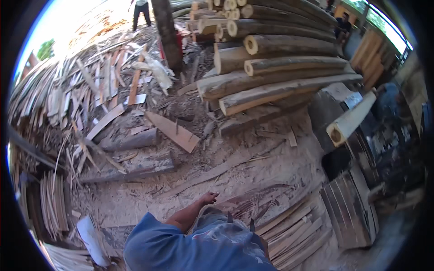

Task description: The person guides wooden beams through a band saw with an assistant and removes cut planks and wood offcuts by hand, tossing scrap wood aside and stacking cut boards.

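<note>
My left hand (209, 198) hangs in front of my body, beyond the blue shirt (194, 246). Its fingers are small in the view but look loosely apart, and nothing shows in them. It touches nothing that I can make out. Past it lies a thin, flat wooden strip (217, 167) on the dusty ground. My right hand is out of sight; only a sliver of skin shows at the shirt's right side. Close by on the right is a bundle of sawn wooden strips (296, 235).
Peeled logs (289, 67) are stacked ahead. Offcuts (104, 77) heap up at the left, near a short log (131, 140) and a reddish board (174, 131). At right, one log (350, 119) lies by dark machinery and stacked planks (346, 210). Two people stand or sit far off.
</note>
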`<state>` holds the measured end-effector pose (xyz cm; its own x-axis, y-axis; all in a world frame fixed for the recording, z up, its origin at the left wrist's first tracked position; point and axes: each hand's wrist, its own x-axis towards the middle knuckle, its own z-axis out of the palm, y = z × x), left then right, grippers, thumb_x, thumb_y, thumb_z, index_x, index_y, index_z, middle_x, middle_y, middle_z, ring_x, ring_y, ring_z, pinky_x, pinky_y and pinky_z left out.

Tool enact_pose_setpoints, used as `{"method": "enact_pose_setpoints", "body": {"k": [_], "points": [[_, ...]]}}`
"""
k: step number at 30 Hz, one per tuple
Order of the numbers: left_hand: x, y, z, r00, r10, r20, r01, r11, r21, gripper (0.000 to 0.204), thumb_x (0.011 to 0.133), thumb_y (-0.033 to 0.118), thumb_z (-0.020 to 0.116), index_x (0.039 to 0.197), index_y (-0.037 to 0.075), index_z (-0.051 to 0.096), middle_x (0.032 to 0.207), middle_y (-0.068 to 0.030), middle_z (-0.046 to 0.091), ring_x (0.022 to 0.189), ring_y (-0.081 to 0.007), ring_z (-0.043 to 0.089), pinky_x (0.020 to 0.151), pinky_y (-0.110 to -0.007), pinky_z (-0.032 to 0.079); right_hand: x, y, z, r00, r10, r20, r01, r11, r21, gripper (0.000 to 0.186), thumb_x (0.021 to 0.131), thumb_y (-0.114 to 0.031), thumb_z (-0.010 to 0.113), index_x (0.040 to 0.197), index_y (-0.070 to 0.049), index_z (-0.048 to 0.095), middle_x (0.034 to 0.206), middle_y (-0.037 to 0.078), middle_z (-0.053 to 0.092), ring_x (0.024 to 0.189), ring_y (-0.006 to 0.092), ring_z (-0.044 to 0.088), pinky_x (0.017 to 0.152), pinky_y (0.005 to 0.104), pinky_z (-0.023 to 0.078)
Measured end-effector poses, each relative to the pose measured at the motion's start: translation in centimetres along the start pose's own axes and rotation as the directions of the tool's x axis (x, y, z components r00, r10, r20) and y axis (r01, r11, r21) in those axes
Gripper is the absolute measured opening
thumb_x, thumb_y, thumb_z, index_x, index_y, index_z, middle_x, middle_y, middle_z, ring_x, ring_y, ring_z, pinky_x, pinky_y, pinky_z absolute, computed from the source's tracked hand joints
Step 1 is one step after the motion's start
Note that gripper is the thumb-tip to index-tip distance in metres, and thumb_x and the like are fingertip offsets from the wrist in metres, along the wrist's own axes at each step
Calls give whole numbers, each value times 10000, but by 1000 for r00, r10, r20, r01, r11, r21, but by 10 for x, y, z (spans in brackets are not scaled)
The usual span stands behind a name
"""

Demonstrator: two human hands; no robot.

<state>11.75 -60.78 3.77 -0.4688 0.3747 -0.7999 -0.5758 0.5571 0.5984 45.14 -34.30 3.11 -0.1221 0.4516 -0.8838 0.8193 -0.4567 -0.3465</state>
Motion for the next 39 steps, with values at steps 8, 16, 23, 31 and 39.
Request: {"method": "enact_pose_setpoints", "body": {"k": [8, 16, 23, 31, 39], "points": [[97, 200, 56, 984, 147, -99, -152, 987, -45, 490, 874, 436, 421, 1241, 112, 414, 1048, -121, 604, 903, -224, 581, 743, -369, 430, 107, -171, -128, 913, -321, -252, 344, 938, 48, 330, 796, -325, 550, 1024, -93, 603, 812, 45, 634, 645, 146, 615, 504, 294, 486], [231, 259, 175, 988, 118, 100, -155, 753, 640, 497, 855, 448, 447, 1189, 80, 469, 1020, -123, 617, 857, -271, 586, 717, -385, 440, 148, -289, -165, 940, -292, -175, 329, 912, 247, 326, 833, -289, 519, 1045, -52, 591, 770, 44, 634, 625, 132, 610, 520, 255, 479], [179, 540, 354, 489, 849, 202, -702, 245, 669, 434, 840, 196, 541, 1219, 15, 430, 1187, -210, 481, 1125, -354, 428, 954, -392, 335, 235, -328, -282, 965, -64, -253, 242, 581, 777, 299, 839, -269, 521, 1066, -75, 543, 882, 40, 619, 661, 137, 603, 544, 270, 470], [230, 626, 449, 640, 582, -501, -599, 787, 149, 690, 886, 499, 365, 1382, 57, 177, 1400, -159, 242, 1280, -284, 244, 1035, -396, 192, 358, -456, -573, 787, -126, -603, 339, 906, 253, 352, 808, -344, 537, 1081, -124, 561, 947, 94, 636, 828, 230, 614, 718, 361, 473], [190, 653, 534, 918, 285, -276, -383, 450, -807, 676, 869, 579, 280, 1347, 102, 297, 1356, -76, 366, 1230, -239, 362, 1044, -388, 239, 314, -535, -873, 374, -243, -895, -477, 777, -411, 423, 762, -324, 586, 1100, -72, 547, 1134, 172, 529, 1037, 298, 523, 844, 432, 431]]}}
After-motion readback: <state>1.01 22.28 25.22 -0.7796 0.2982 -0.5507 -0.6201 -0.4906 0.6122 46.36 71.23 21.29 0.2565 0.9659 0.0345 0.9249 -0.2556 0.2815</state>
